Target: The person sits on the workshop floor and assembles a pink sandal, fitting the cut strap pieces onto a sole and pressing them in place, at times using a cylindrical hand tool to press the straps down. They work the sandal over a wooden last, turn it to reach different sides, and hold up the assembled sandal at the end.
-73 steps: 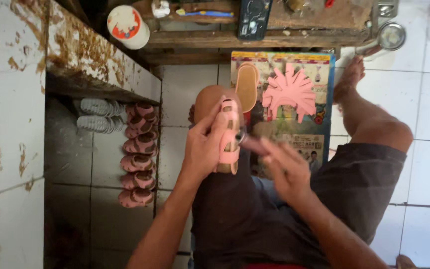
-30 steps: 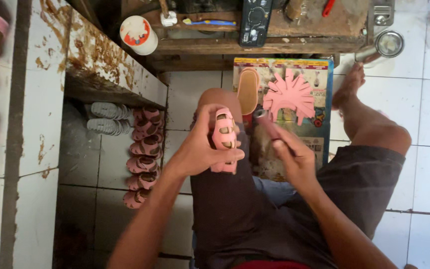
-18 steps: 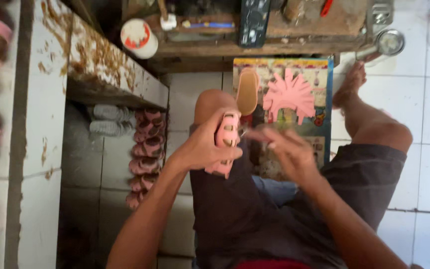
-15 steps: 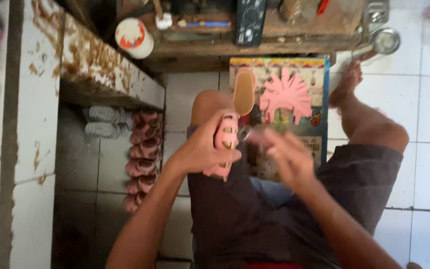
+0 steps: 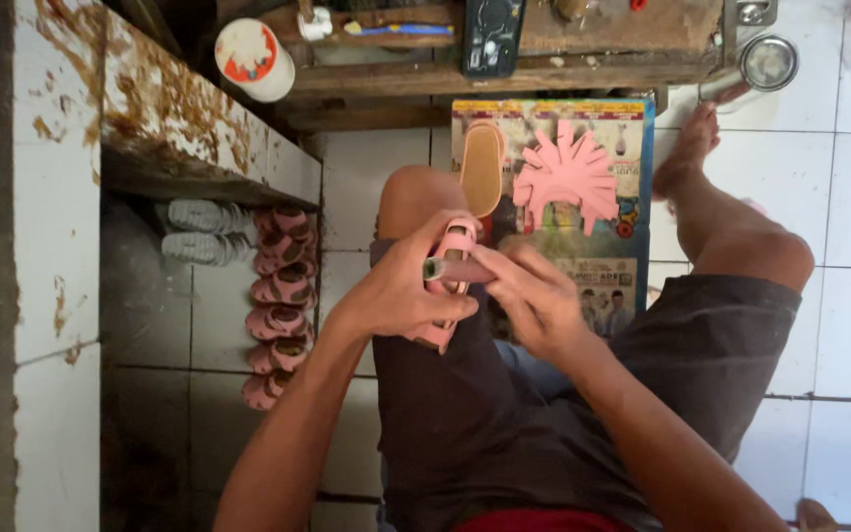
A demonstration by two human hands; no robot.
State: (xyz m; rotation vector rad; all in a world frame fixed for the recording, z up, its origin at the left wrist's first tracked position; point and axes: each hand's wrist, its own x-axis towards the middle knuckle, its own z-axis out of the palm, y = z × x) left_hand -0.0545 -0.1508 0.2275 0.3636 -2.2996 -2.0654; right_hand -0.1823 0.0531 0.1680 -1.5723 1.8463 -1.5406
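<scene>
My left hand (image 5: pixel 396 291) grips a small pink sandal (image 5: pixel 448 286) and steadies it on my left knee. In my right hand (image 5: pixel 534 296) is a short cylindrical tool (image 5: pixel 455 269) with a metal-rimmed tip, laid across the sandal's upper straps. Just beyond my knee a tan insole (image 5: pixel 483 167) and a fan of pink strap pieces (image 5: pixel 565 177) lie on a colourful printed sheet (image 5: pixel 632 128) spread on the white tile floor.
A row of finished pink sandals (image 5: pixel 283 300) and grey soles (image 5: pixel 199 229) sits under the stained tiled ledge (image 5: pixel 169 108) at left. A low wooden bench (image 5: pixel 544 49) at the top holds a phone (image 5: pixel 490 34) and small tools. A white can (image 5: pixel 253 57) and a metal cup (image 5: pixel 768 61) stand nearby.
My right hand has brought the cylindrical tool across onto the sandal's straps. My left hand keeps the sandal on my knee, turned slightly.
</scene>
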